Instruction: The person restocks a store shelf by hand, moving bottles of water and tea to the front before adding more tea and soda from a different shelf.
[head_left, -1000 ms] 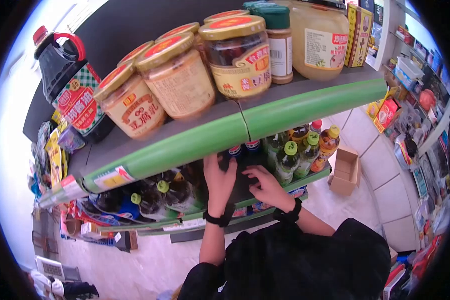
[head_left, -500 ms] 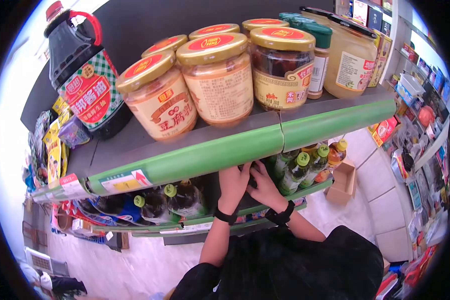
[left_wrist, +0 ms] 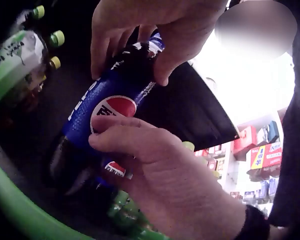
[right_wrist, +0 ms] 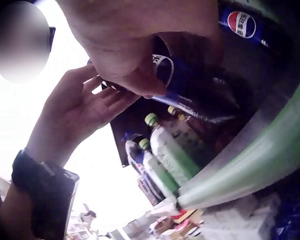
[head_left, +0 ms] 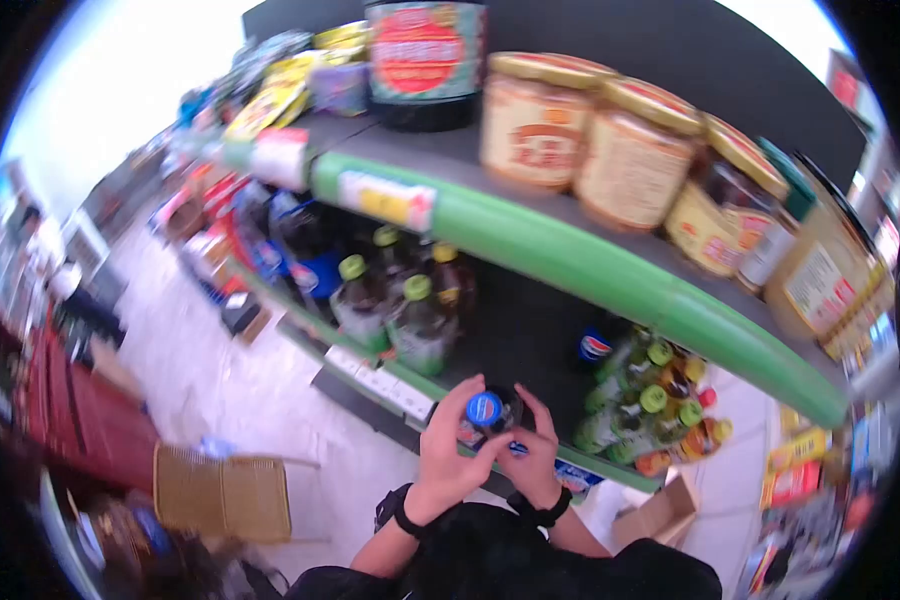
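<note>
Head view is showing the left hand point(head_left: 448, 455) and the right hand point(head_left: 535, 450) holding a cola bottle point(head_left: 487, 409) between them, just in front of the lower shelf point(head_left: 365, 372) and off its surface. Both sets of fingers point(left_wrist: 121, 137) are curling round the bottle. The left ones are wrapping across the blue label by the round logo. The right ones are gripping further along the body, thumb on one side and fingers on the other, so neither hand is lying open.

The bottle's blue cap is facing up toward the head camera, and its long axis is running down and away from the cap, behind the fingers. From the left wrist, it is lying on a diagonal across the picture.

A second cola bottle point(head_left: 595, 347) is standing deeper on the same dark shelf, with green-capped drink bottles point(head_left: 415, 320) grouped on either side. Above, an upper shelf point(head_left: 570, 265) with a green edge strip is carrying gold-lidded jars point(head_left: 535, 120). Below, a pale floor point(head_left: 220, 390) is running along the shop aisle, with a cardboard box point(head_left: 660, 510) sitting on it.
</note>
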Demonstrator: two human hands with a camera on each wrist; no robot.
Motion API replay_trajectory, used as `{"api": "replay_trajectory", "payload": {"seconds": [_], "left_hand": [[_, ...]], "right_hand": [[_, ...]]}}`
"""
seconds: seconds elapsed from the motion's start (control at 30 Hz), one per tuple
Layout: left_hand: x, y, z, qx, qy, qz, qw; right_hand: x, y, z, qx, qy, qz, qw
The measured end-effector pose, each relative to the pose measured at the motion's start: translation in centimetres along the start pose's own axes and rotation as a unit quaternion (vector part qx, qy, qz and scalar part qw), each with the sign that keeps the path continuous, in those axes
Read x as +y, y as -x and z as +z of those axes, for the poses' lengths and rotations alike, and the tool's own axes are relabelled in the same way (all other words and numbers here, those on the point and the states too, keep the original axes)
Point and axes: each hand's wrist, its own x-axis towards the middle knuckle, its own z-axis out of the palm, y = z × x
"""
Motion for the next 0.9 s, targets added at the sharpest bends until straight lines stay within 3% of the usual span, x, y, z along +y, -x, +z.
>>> {"api": "replay_trajectory", "payload": {"seconds": [0.03, 0.07, 0.17, 0.27, 0.43, 0.57, 0.67, 0.73, 0.77, 0.83, 0.87, 0.9], "left_hand": [[0.6, 1.4, -0.9, 0.018, -0.011, -0.011, 1.000], [1.2, 2.9, -1.7, 0.033, -0.023, -0.022, 0.999], [3.0, 6.6, -3.5, 0.081, -0.060, -0.057, 0.993], [4.7, 9.9, -4.6, 0.116, -0.129, -0.067, 0.983], [8.9, 14.3, -5.4, 0.111, -0.219, -0.054, 0.968], [12.8, 16.9, -7.5, 0.020, -0.269, -0.100, 0.958], [17.7, 18.9, -11.4, -0.086, -0.414, -0.142, 0.895], [23.5, 19.4, -14.1, -0.086, -0.503, -0.127, 0.851], [26.3, 19.8, -15.0, -0.069, -0.567, -0.117, 0.812], [30.7, 21.2, -15.2, -0.003, -0.672, -0.088, 0.735], [33.8, 21.1, -14.2, -0.001, -0.711, -0.123, 0.692], [36.1, 21.5, -14.5, -0.029, -0.772, -0.085, 0.629]], "right_hand": [[-0.6, 0.8, 0.3, -0.016, -0.032, 0.006, 0.999], [-0.8, 1.7, 0.6, -0.027, -0.037, -0.048, 0.998], [-0.5, 5.8, 2.6, -0.066, -0.249, 0.032, 0.966], [-1.5, 8.2, 2.8, -0.183, -0.217, 0.056, 0.957], [-4.9, 8.9, 3.0, -0.381, -0.225, 0.095, 0.892], [-6.4, 11.5, 3.7, -0.410, -0.344, 0.121, 0.836], [-9.1, 13.3, 4.6, -0.450, -0.350, 0.112, 0.814], [-9.3, 15.9, 5.3, -0.480, -0.357, 0.155, 0.786], [-9.3, 17.4, 5.7, -0.487, -0.296, 0.122, 0.813], [-9.3, 20.0, 6.1, -0.557, -0.262, 0.139, 0.776], [-9.8, 21.7, 6.3, -0.530, -0.285, 0.150, 0.785], [-10.6, 23.2, 6.5, -0.506, -0.305, 0.159, 0.791]]}}
